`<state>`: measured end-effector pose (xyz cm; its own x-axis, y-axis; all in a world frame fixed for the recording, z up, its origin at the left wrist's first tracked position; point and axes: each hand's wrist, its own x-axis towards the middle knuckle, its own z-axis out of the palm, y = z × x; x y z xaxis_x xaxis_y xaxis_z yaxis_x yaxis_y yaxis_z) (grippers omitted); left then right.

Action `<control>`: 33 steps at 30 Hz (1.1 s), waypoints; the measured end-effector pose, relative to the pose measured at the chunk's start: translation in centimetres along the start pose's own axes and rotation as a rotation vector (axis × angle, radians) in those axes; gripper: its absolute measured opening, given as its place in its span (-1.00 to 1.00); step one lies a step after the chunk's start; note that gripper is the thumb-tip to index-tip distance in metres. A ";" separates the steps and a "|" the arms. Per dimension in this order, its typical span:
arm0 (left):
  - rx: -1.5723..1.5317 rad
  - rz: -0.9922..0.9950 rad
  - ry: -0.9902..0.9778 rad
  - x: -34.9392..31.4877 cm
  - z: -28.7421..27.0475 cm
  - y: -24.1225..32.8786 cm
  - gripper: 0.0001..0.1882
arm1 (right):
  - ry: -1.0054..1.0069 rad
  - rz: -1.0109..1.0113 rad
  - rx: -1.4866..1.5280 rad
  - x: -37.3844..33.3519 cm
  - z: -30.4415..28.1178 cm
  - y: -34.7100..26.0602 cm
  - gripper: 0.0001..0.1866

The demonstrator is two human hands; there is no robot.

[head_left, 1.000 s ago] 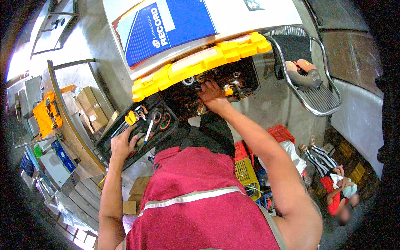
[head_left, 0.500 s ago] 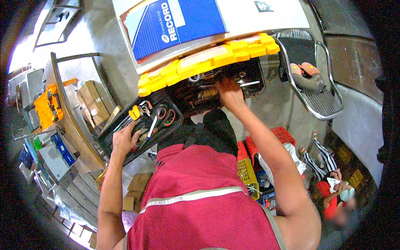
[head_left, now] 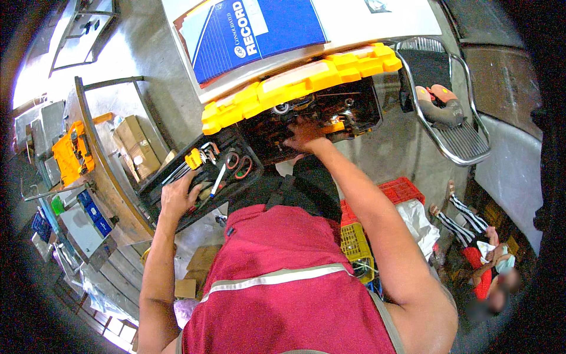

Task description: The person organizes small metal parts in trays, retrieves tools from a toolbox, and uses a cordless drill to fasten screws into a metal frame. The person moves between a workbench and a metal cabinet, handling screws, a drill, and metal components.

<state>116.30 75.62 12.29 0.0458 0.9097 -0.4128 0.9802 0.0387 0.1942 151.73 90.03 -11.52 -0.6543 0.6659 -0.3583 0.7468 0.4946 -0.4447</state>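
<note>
A black tool tray (head_left: 233, 197) lies tilted by my left knee, holding a yellow-cased hex key set (head_left: 193, 159), scissors with red and black handles (head_left: 242, 166) and a white-and-blue marker (head_left: 219, 179). My left hand (head_left: 175, 196) grips this tray, its thumb and fingers reaching inside beside the hex keys. Ahead of me is a dark toolbox (head_left: 377, 118) with a yellow lid (head_left: 300, 79) raised. Down among its jumbled tools, my right hand (head_left: 308, 137) has its thumb spread from the fingers. Shadow partly hides those fingertips. Something orange-yellow (head_left: 335, 125) lies right of them.
Behind the lid, a blue record book (head_left: 259, 38) rests on a white table (head_left: 377, 23). A metal-framed chair (head_left: 454, 133) carrying a neck pillow (head_left: 439, 109) stands right. Red (head_left: 404, 190) and yellow (head_left: 356, 245) crates sit by my right side; another person (head_left: 480, 253) is beyond.
My right hand has shifted left inside the toolbox, and its thumb now shows apart. The orange-yellow thing has come into sight. My left hand stays on the tray.
</note>
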 end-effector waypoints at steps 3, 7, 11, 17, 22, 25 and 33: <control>0.003 0.025 0.009 0.1 0.0 -0.2 -0.56 | -0.111 -0.057 0.088 -1.4 -1.0 2.0 -0.44; -0.008 0.049 0.028 0.2 0.0 -0.7 -0.55 | -0.070 -0.122 0.022 -0.6 -1.8 4.0 -0.46; -0.003 0.060 0.006 0.2 -0.1 -1.2 -0.55 | 0.206 -0.022 0.189 3.2 -3.1 6.2 -0.48; 0.005 0.040 -0.025 0.4 -0.3 -1.2 -0.54 | 0.384 -0.220 -0.052 4.1 -6.7 8.5 -0.43; -0.016 0.033 -0.034 0.5 -0.6 -1.1 -0.54 | 0.446 -0.229 0.082 4.7 -6.7 8.4 -0.45; -0.034 0.032 -0.027 0.4 -0.4 -1.2 -0.55 | 0.345 -0.014 0.123 4.6 -5.5 6.8 -0.48; -0.039 0.033 -0.010 0.5 0.0 -1.3 -0.56 | -0.156 0.247 0.049 1.4 -0.3 -2.1 -0.42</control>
<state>115.04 76.05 11.77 0.0803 0.9065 -0.4145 0.9699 0.0248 0.2421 149.28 90.08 -10.84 -0.4663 0.6669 -0.5812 0.8818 0.2975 -0.3660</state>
